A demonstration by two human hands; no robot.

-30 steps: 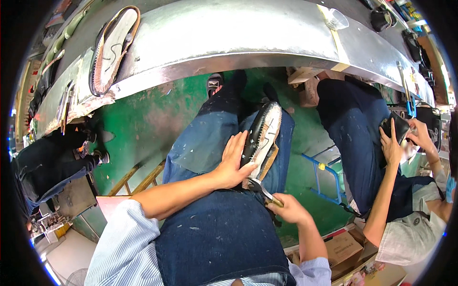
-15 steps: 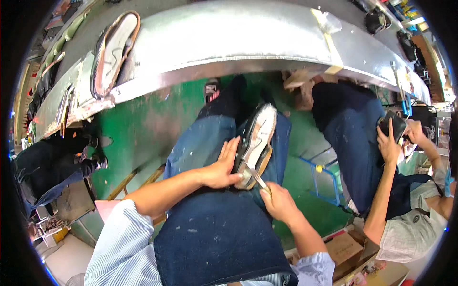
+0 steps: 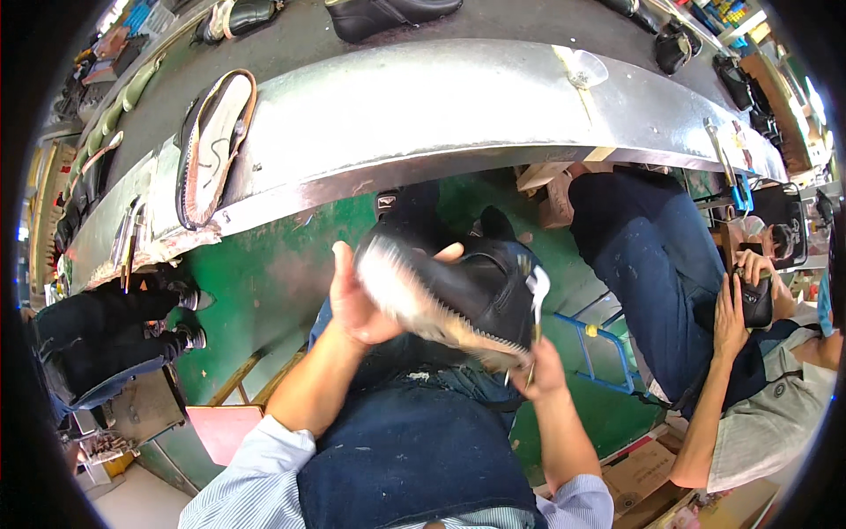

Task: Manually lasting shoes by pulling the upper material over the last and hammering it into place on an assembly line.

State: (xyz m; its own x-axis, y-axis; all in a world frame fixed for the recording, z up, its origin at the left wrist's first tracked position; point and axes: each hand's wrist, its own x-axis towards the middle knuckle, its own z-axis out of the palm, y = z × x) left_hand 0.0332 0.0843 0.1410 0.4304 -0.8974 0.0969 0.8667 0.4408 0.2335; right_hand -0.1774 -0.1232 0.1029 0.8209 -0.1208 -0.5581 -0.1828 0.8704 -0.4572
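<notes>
A black leather shoe [image 3: 480, 286] is raised above my lap, tilted, its pale stitched underside edge turned toward me. Motion smears its toe end. My left hand [image 3: 361, 309] is closed round the toe half, thumb on the near left side and a fingertip showing at the far edge. By the heel, my right hand [image 3: 542, 375] is closed on a slim tool [image 3: 538, 295] whose bright, pale end points up beside the shoe. Blur hides the exact kind of tool. Whether the right fingers also touch the heel, I cannot tell.
A metal-edged bench [image 3: 397, 101] runs across the far side. On it lie an unfinished shoe [image 3: 216, 137] and a black shoe [image 3: 388, 18]. Brushes [image 3: 128, 242] rest at its left end. To my right, a co-worker's hands [image 3: 736, 304] hold a black shoe. A blue metal frame [image 3: 595, 344] stands between us.
The shoe has been lifted off my lap and turned over, its black upper now showing. My left hand moved from its side to its toe; the right hand's tool now points upward.
</notes>
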